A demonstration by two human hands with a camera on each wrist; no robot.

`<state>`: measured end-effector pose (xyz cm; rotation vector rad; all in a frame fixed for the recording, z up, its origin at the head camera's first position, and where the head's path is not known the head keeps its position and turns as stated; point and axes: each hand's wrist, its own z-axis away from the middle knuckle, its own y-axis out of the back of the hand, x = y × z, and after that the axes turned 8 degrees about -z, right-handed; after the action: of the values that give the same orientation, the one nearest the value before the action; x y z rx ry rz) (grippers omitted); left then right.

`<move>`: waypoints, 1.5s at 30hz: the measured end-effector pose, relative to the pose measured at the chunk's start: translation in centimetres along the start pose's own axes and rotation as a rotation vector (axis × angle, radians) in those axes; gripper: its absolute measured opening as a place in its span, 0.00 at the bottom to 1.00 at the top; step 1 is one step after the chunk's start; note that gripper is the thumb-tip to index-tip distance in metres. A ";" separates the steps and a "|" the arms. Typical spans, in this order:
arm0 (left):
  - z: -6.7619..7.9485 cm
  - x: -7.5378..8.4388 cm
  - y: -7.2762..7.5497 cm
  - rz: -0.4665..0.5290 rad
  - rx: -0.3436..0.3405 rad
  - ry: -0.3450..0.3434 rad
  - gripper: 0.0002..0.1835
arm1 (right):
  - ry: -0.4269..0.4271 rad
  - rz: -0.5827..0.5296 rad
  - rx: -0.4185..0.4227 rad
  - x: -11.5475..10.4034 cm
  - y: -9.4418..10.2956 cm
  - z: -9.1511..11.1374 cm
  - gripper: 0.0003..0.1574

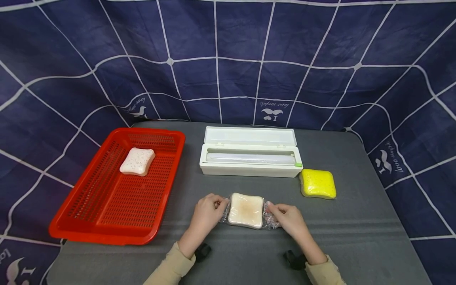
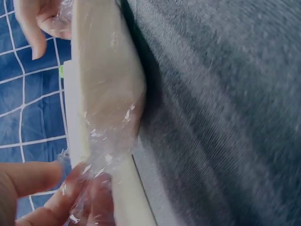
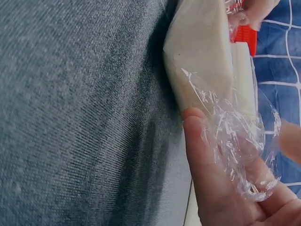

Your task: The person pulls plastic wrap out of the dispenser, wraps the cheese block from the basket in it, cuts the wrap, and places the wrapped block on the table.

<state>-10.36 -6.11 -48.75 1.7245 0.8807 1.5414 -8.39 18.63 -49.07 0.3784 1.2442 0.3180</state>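
A toast-shaped slice (image 1: 246,210), cream with a browned middle, lies wrapped in clear cling film on the grey cloth. My left hand (image 1: 209,210) holds the gathered film at its left end; in the left wrist view that film (image 2: 101,162) bunches among the fingers. At the opposite end my right hand (image 1: 289,221) holds the other crumpled film end. The right wrist view shows this film (image 3: 240,146) lying over the fingers, with the thumb at the frame's edge. Both hands are beside the slice, which appears slightly raised at its edges.
Behind the slice stands a white cling film dispenser (image 1: 251,171), lid up, roll inside. A yellow toast-shaped block (image 1: 318,184) sits to its right. On the left is a red basket (image 1: 107,237) holding a white speckled toast-shaped piece (image 1: 137,161). A blue checked curtain (image 1: 235,79) surrounds the table.
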 end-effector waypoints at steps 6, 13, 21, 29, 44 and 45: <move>0.1 -0.2 -0.4 0.046 0.043 0.012 0.12 | 0.022 -0.052 0.028 0.1 -0.4 -0.3 0.17; 0.0 -0.7 -0.7 0.133 -0.032 0.131 0.23 | -0.015 -0.077 0.072 0.4 -0.8 -0.4 0.29; 0.5 -1.5 -0.9 0.160 -0.113 0.141 0.11 | -0.031 -0.043 0.082 1.0 -0.9 0.0 0.27; 0.8 -1.0 -1.3 0.237 0.011 0.174 0.05 | -0.059 -0.140 0.121 0.7 -1.3 0.3 0.23; 1.2 0.8 -1.9 0.362 0.019 0.287 0.10 | -0.107 -0.347 0.107 0.0 -2.2 1.1 0.25; 1.2 0.8 -2.0 0.381 0.013 0.293 0.10 | -0.109 -0.360 0.113 -0.1 -2.3 1.2 0.25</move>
<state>-9.21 -4.38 -50.05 1.7770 0.7273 2.0835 -7.23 16.41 -49.63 0.2576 1.2000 -0.0802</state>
